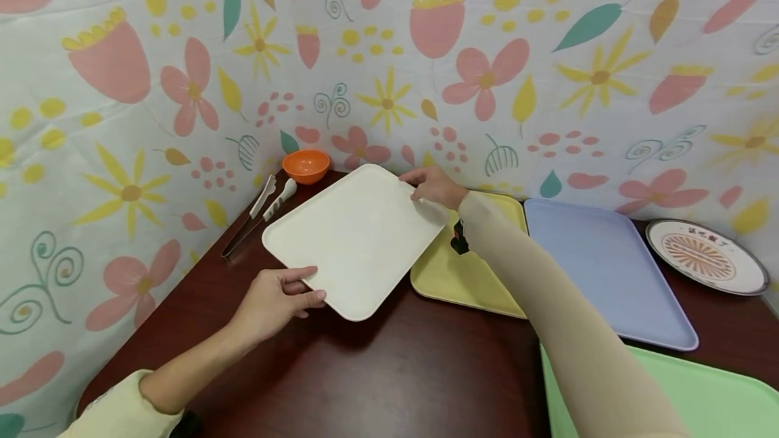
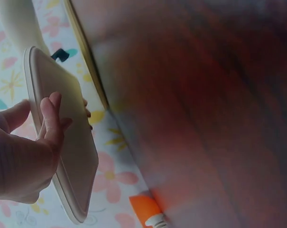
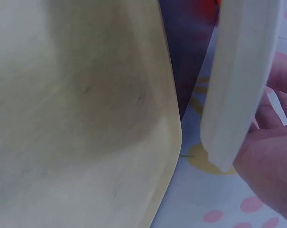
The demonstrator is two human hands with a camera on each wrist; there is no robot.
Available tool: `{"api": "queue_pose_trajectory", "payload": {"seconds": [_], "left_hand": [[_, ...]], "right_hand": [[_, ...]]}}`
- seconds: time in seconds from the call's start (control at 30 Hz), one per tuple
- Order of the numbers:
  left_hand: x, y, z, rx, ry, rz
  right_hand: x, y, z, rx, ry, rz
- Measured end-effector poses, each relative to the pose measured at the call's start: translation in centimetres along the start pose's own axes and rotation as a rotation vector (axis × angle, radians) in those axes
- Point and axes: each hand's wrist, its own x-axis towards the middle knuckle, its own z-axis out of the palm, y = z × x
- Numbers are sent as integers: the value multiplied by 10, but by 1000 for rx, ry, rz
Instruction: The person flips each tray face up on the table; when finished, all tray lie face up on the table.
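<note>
A white rectangular tray [image 1: 359, 235] is held up over the dark table, tilted, its corner overlapping the yellow tray [image 1: 468, 276] in the head view. My left hand [image 1: 274, 303] pinches its near left edge, thumb on one face and fingers on the other; the left wrist view shows those fingers [image 2: 50, 114] against the tray's underside. At the far right edge, my right hand [image 1: 435, 188] grips the same tray. In the right wrist view the white tray's edge [image 3: 243, 85] stands beside that hand, above the yellow tray.
Tongs [image 1: 258, 215] and an orange bowl [image 1: 306, 166] sit at the back left by the flowered cloth wall [image 1: 389, 53]. To the right lie a blue tray [image 1: 602, 269], a green tray [image 1: 718, 391] and an oval plate [image 1: 706, 255] with printed characters.
</note>
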Motion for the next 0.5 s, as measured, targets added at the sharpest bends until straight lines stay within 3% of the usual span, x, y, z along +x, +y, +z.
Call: {"api": "queue_pose_trajectory", "payload": {"seconds": [0.17,0.33,0.5], "left_hand": [[-2,-5,2,-8,-10,-15],[-3,-7,3,20,-13,-50],[-3,-8,6,12,-64,-55]], "right_hand": [[10,-7,8,-50,-23,42],[22,-14,20,-47,-50,5],[31,-12,29,-62,-61,10]]}}
